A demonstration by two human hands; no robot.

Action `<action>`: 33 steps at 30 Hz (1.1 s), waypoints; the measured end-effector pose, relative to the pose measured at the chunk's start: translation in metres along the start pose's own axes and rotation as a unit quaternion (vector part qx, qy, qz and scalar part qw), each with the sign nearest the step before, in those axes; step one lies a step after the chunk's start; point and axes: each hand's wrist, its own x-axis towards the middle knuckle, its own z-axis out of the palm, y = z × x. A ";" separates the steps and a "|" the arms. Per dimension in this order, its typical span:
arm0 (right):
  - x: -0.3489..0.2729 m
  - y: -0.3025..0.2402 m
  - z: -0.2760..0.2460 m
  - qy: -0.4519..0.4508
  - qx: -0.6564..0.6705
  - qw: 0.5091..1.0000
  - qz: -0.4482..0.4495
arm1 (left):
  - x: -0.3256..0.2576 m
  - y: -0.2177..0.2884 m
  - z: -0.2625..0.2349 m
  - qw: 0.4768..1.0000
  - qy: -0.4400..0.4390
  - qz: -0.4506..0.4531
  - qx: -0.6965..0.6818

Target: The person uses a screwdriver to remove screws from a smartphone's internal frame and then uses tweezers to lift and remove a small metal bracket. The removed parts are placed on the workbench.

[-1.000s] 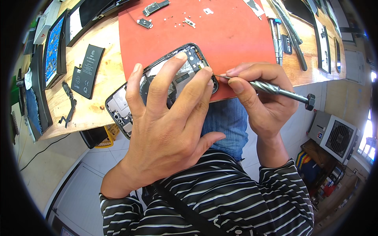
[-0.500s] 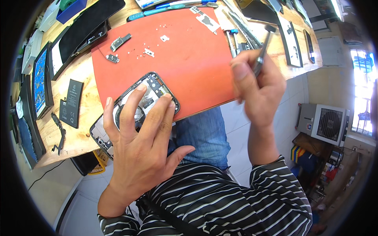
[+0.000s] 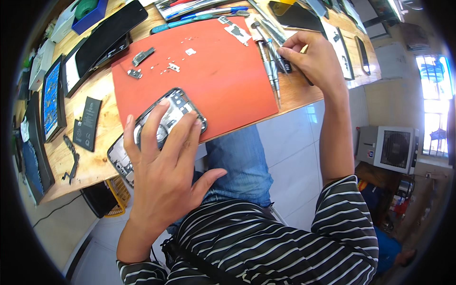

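Left hand (image 3: 164, 175) spread flat on glossy opened phone (image 3: 156, 128).

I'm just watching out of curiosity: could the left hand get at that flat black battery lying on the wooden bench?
Probably yes. The battery lies bare on the wooden bench, left of the left hand, with nothing between them. But that hand is pressing down the opened phone, so it would have to let go first.

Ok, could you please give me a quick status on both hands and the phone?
Left hand flat on opened phone. Right hand at screwdrivers beside mat. Nothing in the way.
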 end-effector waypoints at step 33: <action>0.002 -0.026 0.025 0.006 0.450 0.893 0.008 | -0.002 0.001 -0.002 0.998 -0.036 -0.044 -0.029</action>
